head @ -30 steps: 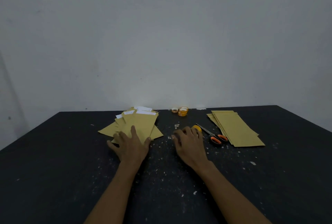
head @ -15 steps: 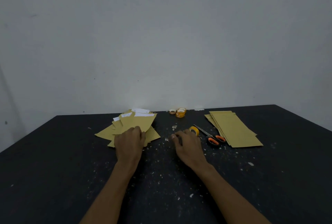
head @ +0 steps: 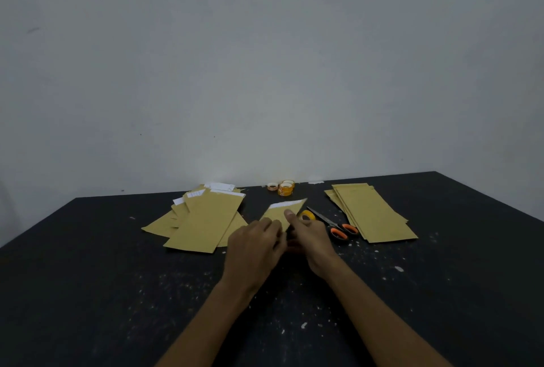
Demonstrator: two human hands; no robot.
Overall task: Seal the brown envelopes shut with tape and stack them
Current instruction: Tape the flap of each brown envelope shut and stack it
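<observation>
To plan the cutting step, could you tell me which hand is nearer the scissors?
Right. The right hand sits just left of the scissors; the left hand lies farther left, beyond it. Both hold an envelope.

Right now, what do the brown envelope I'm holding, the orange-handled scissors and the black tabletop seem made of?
Brown envelope: matte kraft-like paper, thin, a white strip showing at its far edge.
Orange-handled scissors: dark blades, likely steel; smooth handles, probably plastic.
Black tabletop: matte, hard-looking, flecked white; painted wood or laminate, unclear which.
</observation>
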